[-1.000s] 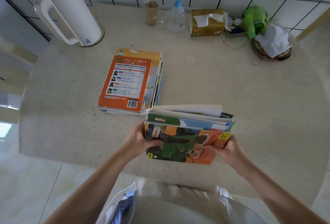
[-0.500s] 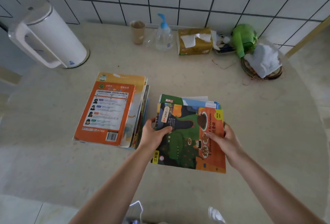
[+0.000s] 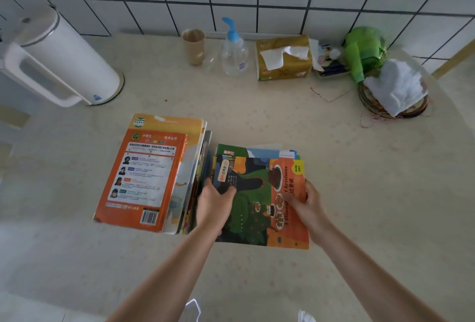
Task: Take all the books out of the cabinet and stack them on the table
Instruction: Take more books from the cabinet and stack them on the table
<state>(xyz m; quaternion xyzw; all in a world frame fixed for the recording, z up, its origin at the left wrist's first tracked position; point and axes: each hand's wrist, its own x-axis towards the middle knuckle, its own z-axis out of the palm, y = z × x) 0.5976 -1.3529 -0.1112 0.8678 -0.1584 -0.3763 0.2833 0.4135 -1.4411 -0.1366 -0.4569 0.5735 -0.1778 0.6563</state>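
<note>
— Setting down a fresh bundle of picture books (image 3: 259, 193), a person at a pale table (image 3: 359, 193) grips it at both sides: the left hand (image 3: 214, 199) with its thumb pressed onto the cover at the left edge, the right hand (image 3: 304, 202) pinching the right edge, thumb on top and fingers out of sight beneath.

— And where does the bundle sit?

— Just beside the first stack (image 3: 151, 175), which is topped by an orange paperback (image 3: 142, 180) lying back cover up. The bundle's left edge comes close against that stack's right side; whether its underside fully rests on the table cannot be told from above.

— So which step is this?

— By appearances, delivery of a second batch. The cabinet is out of view, so how many books remain there is unknown.

— What does the next move call for?

— Likely a choice: release here as a neighbouring pile, or lift the bundle across onto the orange paperback to make one stack. The second needs both hands kept clamped so the thin, uneven books do not fan out, then squared edges before letting go.
</note>
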